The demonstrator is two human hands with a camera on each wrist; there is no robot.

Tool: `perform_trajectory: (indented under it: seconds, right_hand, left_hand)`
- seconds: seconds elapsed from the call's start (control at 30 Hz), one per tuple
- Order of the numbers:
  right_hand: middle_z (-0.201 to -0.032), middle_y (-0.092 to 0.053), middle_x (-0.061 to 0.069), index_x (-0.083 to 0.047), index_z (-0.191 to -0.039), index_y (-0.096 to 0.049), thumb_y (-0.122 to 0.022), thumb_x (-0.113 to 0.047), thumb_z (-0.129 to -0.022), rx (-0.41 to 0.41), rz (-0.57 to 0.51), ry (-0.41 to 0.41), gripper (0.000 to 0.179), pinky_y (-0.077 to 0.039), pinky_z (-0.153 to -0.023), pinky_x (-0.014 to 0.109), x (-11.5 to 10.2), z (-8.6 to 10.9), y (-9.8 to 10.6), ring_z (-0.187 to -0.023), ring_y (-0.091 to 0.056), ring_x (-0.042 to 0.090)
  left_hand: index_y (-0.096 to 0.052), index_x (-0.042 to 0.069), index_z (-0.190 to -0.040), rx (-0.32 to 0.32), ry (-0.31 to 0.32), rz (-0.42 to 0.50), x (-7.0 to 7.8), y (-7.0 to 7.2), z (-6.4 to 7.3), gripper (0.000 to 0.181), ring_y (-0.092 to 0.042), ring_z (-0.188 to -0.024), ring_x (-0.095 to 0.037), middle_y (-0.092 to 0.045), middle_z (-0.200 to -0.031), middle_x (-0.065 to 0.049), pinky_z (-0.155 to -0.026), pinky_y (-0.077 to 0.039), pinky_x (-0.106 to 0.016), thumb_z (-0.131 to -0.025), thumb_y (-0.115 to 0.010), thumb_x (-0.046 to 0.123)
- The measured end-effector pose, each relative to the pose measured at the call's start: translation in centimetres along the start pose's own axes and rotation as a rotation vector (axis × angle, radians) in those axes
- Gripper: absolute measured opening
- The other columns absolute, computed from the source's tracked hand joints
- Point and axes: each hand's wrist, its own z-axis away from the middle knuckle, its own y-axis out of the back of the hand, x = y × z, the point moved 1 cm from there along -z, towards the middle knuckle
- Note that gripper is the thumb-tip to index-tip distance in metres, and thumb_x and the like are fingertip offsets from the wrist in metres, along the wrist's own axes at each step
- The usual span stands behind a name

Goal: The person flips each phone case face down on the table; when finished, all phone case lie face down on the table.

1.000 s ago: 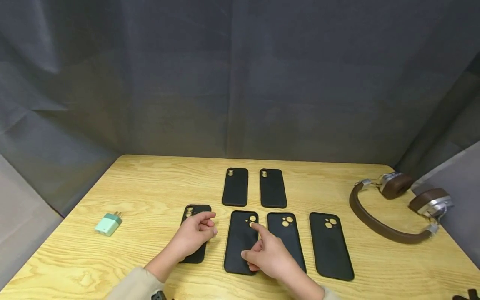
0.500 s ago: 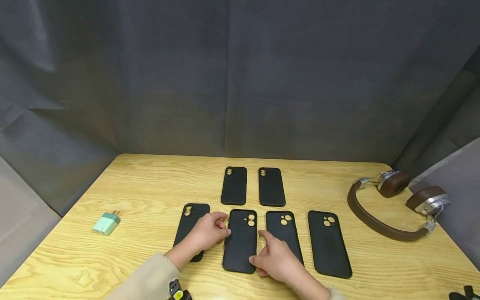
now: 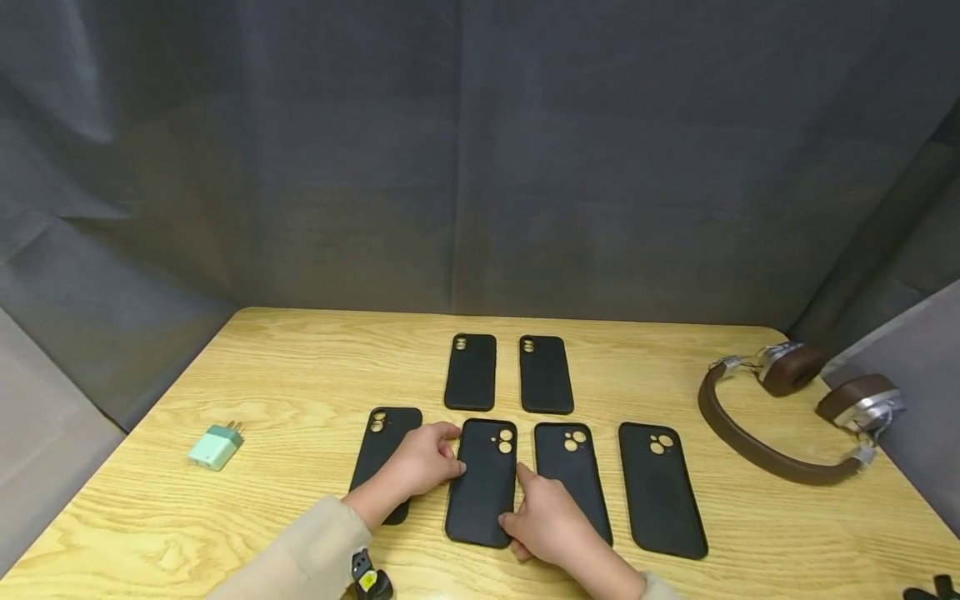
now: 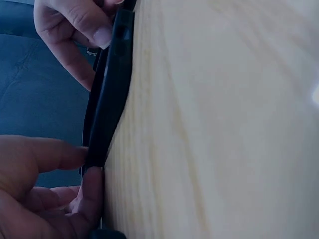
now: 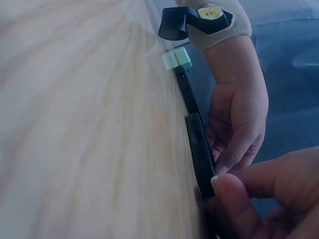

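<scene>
A black phone case [image 3: 482, 492] with two large camera holes lies flat on the wooden table, inner side up, between both hands. My left hand [image 3: 422, 458] grips its left edge with thumb and bent fingers. At the right edge, my right hand [image 3: 549, 521] holds the case with index finger and thumb, the thumb lower down. In the left wrist view, the left thumb [image 4: 91, 186] presses against the end of the case. The right thumbnail [image 5: 215, 181] sits right at the case edge in the right wrist view.
Another case [image 3: 382, 450] lies partly under the left forearm. To the right are a case [image 3: 573, 467] partly behind the right hand and a further case [image 3: 662, 492]. Two cases [image 3: 470, 375] lie behind. A green plug adapter [image 3: 216, 447] is left, brown headphones [image 3: 772, 462] right.
My left hand has moved right, from over the left case to the middle case's left edge. My right hand has drawn back from over the middle case to its right edge.
</scene>
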Motion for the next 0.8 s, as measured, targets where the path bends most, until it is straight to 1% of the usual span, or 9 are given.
perform_trajectory:
  seconds: [0.23, 0.5, 0.63, 0.8]
  right_hand:
    - [-0.050, -0.057, 0.003, 0.017, -0.137, -0.026, -0.065, -0.002, -0.080, 0.007, -0.007, -0.003, 0.071, -0.043, -0.043, 0.025, -0.16, -0.01, 0.01, -0.040, -0.055, 0.009]
    - [-0.052, -0.057, 0.003, 0.016, -0.136, -0.028, -0.062, 0.001, -0.075, 0.033, -0.022, -0.005, 0.071, -0.043, -0.041, 0.024, -0.11, -0.01, 0.04, -0.039, -0.055, 0.009]
    - [-0.053, -0.057, 0.004, 0.016, -0.136, -0.028, -0.062, 0.002, -0.074, 0.038, -0.035, -0.004, 0.072, -0.043, -0.041, 0.024, -0.15, -0.01, 0.13, -0.039, -0.055, 0.009]
    - [-0.053, -0.056, 0.004, 0.014, -0.137, -0.027, -0.061, 0.002, -0.075, 0.037, -0.052, 0.016, 0.072, -0.041, -0.040, 0.025, -0.26, -0.11, 0.38, -0.040, -0.054, 0.011]
  left_hand:
    - [-0.055, -0.006, -0.120, 0.001, -0.004, -0.027, 0.10, 0.04, -0.17, 0.048, -0.047, -0.052, -0.012, -0.052, -0.065, -0.002, -0.050, -0.038, -0.025, -0.075, -0.070, 0.000]
    - [-0.057, -0.004, -0.117, 0.028, 0.003, -0.035, 0.41, 0.03, -0.15, 0.048, -0.047, -0.056, -0.013, -0.053, -0.068, -0.002, -0.052, -0.039, -0.024, -0.070, -0.064, -0.004]
    - [-0.057, -0.003, -0.118, 0.044, 0.014, 0.009, 0.45, 0.16, 0.00, 0.048, -0.049, -0.057, -0.013, -0.055, -0.070, -0.003, -0.051, -0.042, -0.025, -0.070, -0.064, -0.004]
    - [-0.055, -0.003, -0.120, 0.072, 0.030, 0.115, 0.57, 0.58, 0.28, 0.048, -0.051, -0.058, -0.014, -0.056, -0.075, -0.006, -0.050, -0.044, -0.026, -0.072, -0.062, -0.004]
